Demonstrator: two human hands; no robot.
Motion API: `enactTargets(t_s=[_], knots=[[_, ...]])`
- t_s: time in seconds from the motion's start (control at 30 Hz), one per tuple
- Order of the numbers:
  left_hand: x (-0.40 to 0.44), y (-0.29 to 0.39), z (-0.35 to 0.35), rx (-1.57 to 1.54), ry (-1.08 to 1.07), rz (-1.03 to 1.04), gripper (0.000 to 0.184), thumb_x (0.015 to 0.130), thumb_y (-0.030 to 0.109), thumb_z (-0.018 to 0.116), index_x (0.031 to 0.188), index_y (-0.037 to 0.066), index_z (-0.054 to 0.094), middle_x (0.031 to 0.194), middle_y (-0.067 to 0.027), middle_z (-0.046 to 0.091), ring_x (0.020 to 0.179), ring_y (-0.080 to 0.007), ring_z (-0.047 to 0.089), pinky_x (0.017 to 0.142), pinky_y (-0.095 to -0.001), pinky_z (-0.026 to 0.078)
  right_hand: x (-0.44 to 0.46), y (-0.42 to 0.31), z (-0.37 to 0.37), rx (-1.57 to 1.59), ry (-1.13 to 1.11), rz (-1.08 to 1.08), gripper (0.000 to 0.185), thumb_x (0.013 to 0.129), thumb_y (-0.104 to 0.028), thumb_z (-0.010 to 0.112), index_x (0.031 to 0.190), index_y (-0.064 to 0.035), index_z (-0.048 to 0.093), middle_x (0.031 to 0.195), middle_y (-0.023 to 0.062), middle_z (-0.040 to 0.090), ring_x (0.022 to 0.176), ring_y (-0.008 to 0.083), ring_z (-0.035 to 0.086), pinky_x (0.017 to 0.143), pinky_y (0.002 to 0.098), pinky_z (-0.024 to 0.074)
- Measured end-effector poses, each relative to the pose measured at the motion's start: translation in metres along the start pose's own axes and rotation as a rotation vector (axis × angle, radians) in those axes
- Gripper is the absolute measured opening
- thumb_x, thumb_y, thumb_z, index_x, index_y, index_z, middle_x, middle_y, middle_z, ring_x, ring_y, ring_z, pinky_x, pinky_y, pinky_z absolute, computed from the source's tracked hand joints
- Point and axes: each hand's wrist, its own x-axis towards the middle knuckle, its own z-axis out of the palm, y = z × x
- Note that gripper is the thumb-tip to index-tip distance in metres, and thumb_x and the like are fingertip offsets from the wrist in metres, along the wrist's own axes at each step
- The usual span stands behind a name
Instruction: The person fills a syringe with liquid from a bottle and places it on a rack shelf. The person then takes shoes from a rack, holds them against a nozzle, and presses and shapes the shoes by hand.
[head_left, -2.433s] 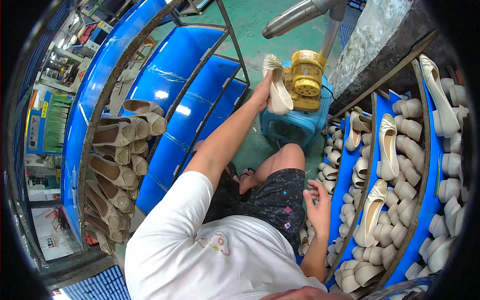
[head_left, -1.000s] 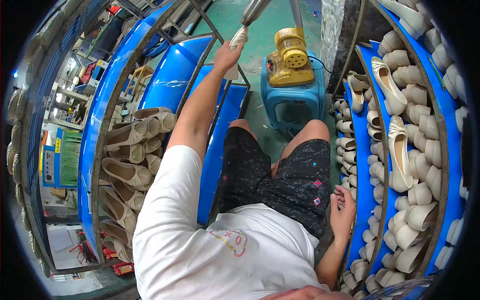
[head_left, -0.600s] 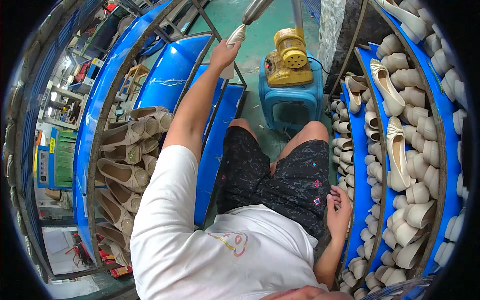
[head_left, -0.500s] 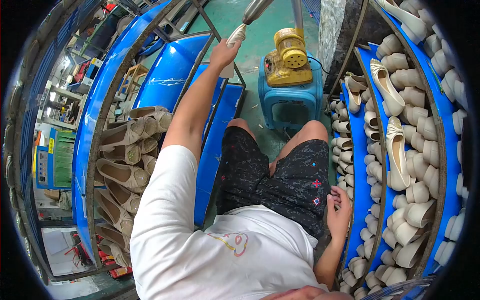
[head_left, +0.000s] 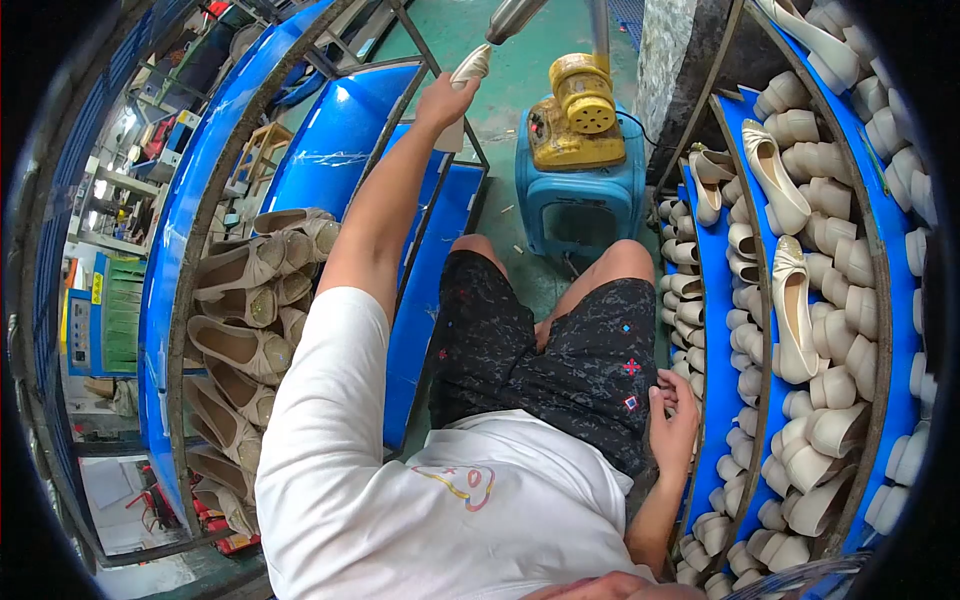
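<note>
My left hand [head_left: 447,103] is stretched far forward, its fingers wrapped round a beige flat shoe [head_left: 470,68]. The pleated toe of the shoe points up, just below the end of a metal nozzle [head_left: 514,17]; I cannot tell whether they touch. Part of the shoe is hidden behind the hand. Beside my right thigh, my right hand [head_left: 674,414] hangs with loosely curled fingers, slightly apart and holding nothing. The closest things to it are the thigh and the shoe rack [head_left: 716,330] on the right.
A yellow blower [head_left: 578,140] sits on a blue plastic stool [head_left: 583,190] in front of my knees. Several beige flats [head_left: 240,350] lie on the left rack. Rows of beige shoes [head_left: 828,235] fill the right rack's blue shelves. A metal frame with blue panels [head_left: 335,135] stands beside my left arm.
My left hand and the shoe have shifted slightly left, and the shoe looks a little turned under the nozzle. My right hand is almost unmoved.
</note>
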Motion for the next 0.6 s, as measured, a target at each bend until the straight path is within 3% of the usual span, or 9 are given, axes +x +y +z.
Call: enactTargets(t_s=[0.1,0.6], knots=[[-0.0012,0.004,-0.0028,-0.007,0.013,0.001,0.087,0.088,0.071,0.059,0.134,-0.002,0.063,0.128,-0.03,0.069,0.123,-0.0443,0.065,0.104,-0.0506,0.05,0.0015,-0.0009,-0.001,-0.028,-0.006,-0.014,0.029,0.099,-0.007,0.067,0.127,0.0006,0.067,0.107,0.0111,0.072,0.089,0.0154,0.067,0.085,0.0317,0.0561],[0.0005,0.0057,-0.0016,0.001,0.03,0.04,0.083,0.089,0.07,0.059,0.133,-0.001,0.064,0.125,-0.0306,0.069,0.123,-0.0453,0.065,0.105,-0.0503,0.05,0.0042,-0.0037,0.0,-0.043,-0.011,-0.007,0.029,0.098,-0.007,0.067,0.127,0.0004,0.067,0.109,0.0117,0.071,0.088,0.0159,0.066,0.084,0.0318,0.0554]])
